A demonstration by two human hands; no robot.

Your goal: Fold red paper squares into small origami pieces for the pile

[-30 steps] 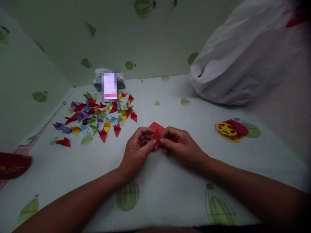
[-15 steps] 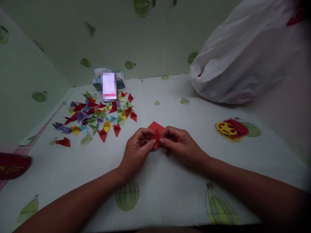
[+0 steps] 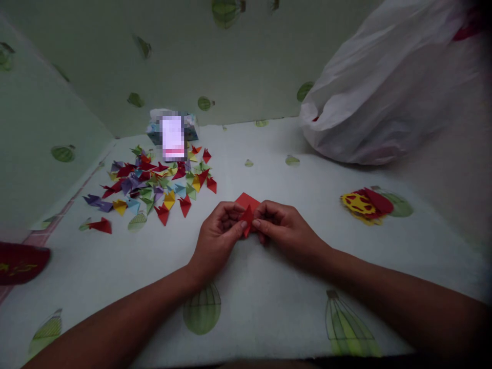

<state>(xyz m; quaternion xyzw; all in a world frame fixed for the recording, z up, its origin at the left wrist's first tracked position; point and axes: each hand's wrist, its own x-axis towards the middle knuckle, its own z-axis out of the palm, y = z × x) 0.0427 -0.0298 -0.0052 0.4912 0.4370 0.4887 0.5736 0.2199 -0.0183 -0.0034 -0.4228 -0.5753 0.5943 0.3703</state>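
Note:
Between my hands is a partly folded piece of red origami paper (image 3: 248,201), its flat top corner pointing away from me and a narrow raised flap in the middle. My left hand (image 3: 225,225) pinches its left edge between thumb and curled fingers. On the other side, my right hand (image 3: 279,223) pinches the right edge, thumb tip close to the left thumb. The fingers hide much of the paper's lower part. Left of my hands lies a loose pile of small folded paper pieces (image 3: 146,192) in red, purple, green, yellow and blue.
Behind the pile, a lit phone (image 3: 172,136), blurred out, leans on a tissue box (image 3: 154,130). A big white plastic bag (image 3: 369,113) fills the back right. Yellow and red cut-out pieces (image 3: 359,203) lie at right; a dark red object (image 3: 23,262) is at the left edge.
Both hands stay in nearly the same place on the red paper. Its raised middle flap looks slightly shifted; little else differs.

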